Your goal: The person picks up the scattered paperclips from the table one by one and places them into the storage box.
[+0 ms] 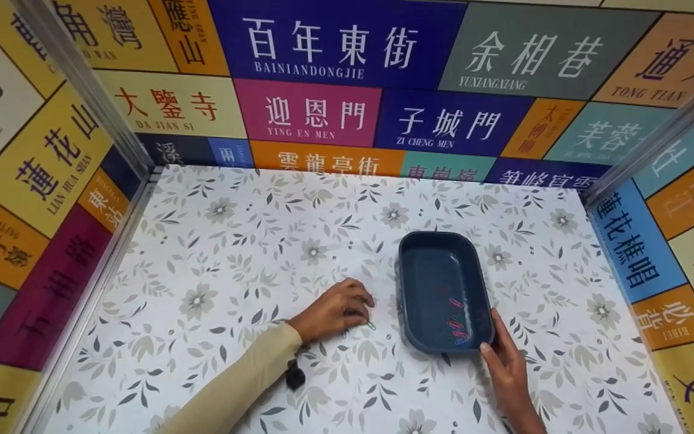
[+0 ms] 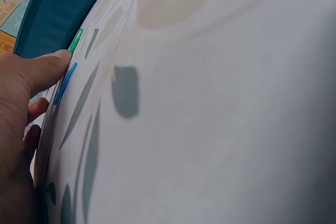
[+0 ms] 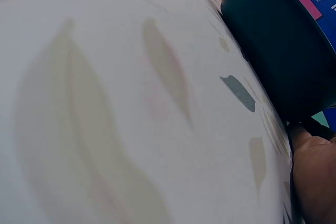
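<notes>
My left hand (image 1: pixel 338 310) is low over the patterned tabletop, fingers bent downward. Its thumb tip is against a small green paper clip (image 1: pixel 371 325), which sticks out past the thumb; the fingertips behind it are hidden. A blue paper clip (image 2: pixel 65 83) shows just below the thumb in the left wrist view. To the right stands a dark blue rectangular plastic box (image 1: pixel 431 265). Several pink and red paper clips (image 1: pixel 456 325) and a blue one (image 1: pixel 462 340) lie in its near end. My right hand (image 1: pixel 506 367) grips the box's near right corner, thumb in front and fingers along the side.
A white tabletop (image 1: pixel 250 241) with grey flowers and leaves extends around the hands. Colourful panels with Chinese lettering (image 1: pixel 335 45) enclose it at the back and both sides. A dark fuzzy tuft (image 1: pixel 294 375) is beside the left sleeve (image 1: pixel 238 386).
</notes>
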The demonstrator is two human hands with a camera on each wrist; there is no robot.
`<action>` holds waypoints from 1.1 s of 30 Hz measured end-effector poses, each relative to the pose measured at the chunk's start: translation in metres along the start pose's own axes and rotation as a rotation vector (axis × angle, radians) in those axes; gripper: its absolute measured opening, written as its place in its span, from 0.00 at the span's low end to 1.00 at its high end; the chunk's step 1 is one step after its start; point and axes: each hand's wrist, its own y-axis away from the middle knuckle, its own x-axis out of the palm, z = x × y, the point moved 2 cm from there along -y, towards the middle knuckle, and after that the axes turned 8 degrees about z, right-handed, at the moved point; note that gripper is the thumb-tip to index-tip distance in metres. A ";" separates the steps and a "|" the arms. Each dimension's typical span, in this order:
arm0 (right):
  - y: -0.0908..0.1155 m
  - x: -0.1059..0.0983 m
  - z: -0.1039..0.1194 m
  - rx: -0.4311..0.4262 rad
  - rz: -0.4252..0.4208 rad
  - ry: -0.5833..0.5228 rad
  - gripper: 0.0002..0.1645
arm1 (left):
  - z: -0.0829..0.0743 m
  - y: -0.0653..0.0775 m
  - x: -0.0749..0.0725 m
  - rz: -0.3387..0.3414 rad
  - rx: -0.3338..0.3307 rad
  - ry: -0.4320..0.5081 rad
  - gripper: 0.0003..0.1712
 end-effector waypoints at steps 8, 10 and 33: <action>0.001 0.000 0.001 0.015 -0.005 0.026 0.41 | -0.002 0.001 0.004 -0.015 -0.006 -0.036 0.03; 0.001 0.000 0.001 0.012 -0.006 0.027 0.41 | -0.003 0.001 0.004 -0.021 0.003 -0.039 0.03; -0.002 -0.001 0.002 -0.001 0.008 0.020 0.41 | 0.000 -0.015 -0.012 -0.199 0.061 0.071 0.03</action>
